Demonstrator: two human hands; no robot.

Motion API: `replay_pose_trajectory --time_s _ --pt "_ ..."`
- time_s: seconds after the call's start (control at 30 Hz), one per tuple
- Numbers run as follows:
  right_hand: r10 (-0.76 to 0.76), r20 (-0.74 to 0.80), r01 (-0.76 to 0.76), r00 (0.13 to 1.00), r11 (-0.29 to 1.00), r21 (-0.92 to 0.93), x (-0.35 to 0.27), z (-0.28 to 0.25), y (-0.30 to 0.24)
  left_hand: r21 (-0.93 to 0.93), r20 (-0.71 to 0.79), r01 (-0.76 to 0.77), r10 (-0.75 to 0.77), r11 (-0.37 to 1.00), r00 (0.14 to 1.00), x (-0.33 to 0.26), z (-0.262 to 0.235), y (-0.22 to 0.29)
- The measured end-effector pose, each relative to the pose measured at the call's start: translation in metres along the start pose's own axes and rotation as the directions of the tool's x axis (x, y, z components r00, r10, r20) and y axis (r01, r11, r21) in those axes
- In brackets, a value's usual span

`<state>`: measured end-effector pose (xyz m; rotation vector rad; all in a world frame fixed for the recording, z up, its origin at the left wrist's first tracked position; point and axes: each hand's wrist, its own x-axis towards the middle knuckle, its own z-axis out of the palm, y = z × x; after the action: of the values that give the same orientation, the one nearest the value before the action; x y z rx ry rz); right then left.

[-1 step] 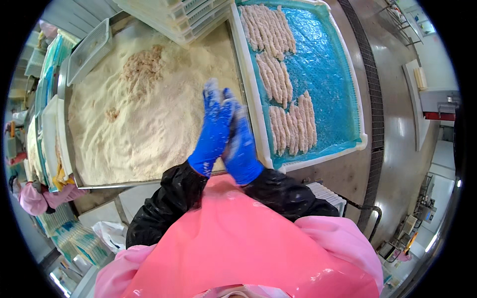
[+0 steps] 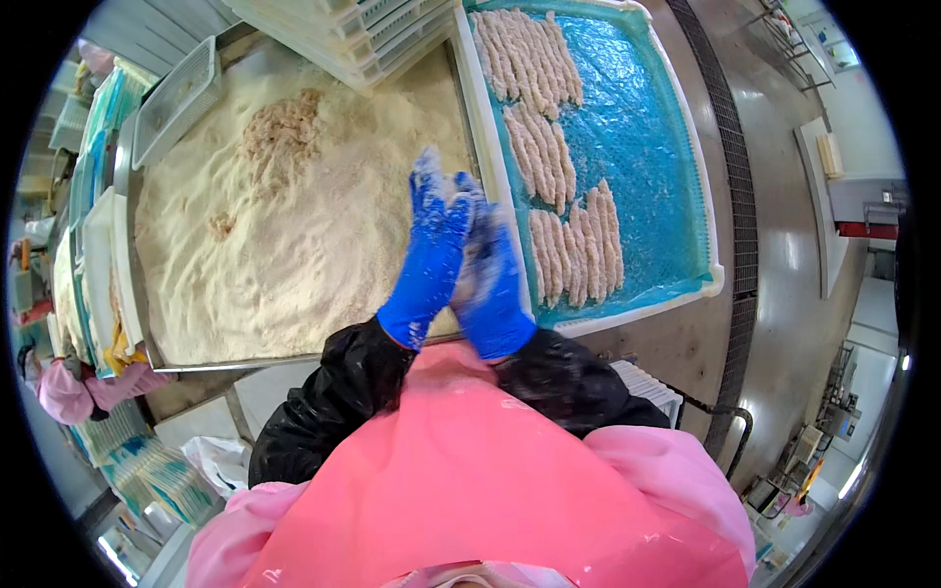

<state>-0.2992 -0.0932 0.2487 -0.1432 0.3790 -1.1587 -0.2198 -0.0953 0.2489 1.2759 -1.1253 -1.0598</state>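
- Between your palms there seems to be a pale, strip-like piece; blur and your gloves hide most of it, so its shape is hard to tell.
- Expect it to be light, soft and limp, probably moist under a dusty coat; support it along its length, since pinching one end could stretch or tear it.
- Your left hand and right hand are brought together, fingers pointing away from you, gloves dusted white; whether they grip firmly you cannot tell from here.
- Just left lies the pale powder bed, loose and dry-looking, with a mound of raw pieces, likely slippery, toward its far side.
- To the right, coated strips lie in three groups on the blue liner; their coating looks easily rubbed off.
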Motion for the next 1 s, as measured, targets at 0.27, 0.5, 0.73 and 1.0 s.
replay_pose_trajectory --time_s 0.27,0.5,0.73,1.0 --pt "-0.217 0.122 0.248 0.968 0.778 -0.578 0.065 -0.039 -0.155 -0.281 -0.178 0.012 -0.064 0.960 0.982 -0.022 0.007 0.000" --pt "-0.164 0.101 0.173 0.981 0.518 -0.838 0.098 -0.085 -0.171 -0.233 -0.282 0.061 -0.127 0.971 0.951 -0.033 -0.040 -0.026" --pt "-0.253 -0.020 0.107 0.967 0.477 -0.872 0.129 -0.083 -0.179 -0.152 -0.322 0.183 -0.224 0.971 0.920 -0.082 -0.149 -0.091" --pt "-0.493 0.201 0.270 0.846 0.071 -0.960 0.128 -0.093 -0.185 -0.087 -0.474 0.250 -0.261 0.964 0.841 -0.153 -0.272 -0.158"
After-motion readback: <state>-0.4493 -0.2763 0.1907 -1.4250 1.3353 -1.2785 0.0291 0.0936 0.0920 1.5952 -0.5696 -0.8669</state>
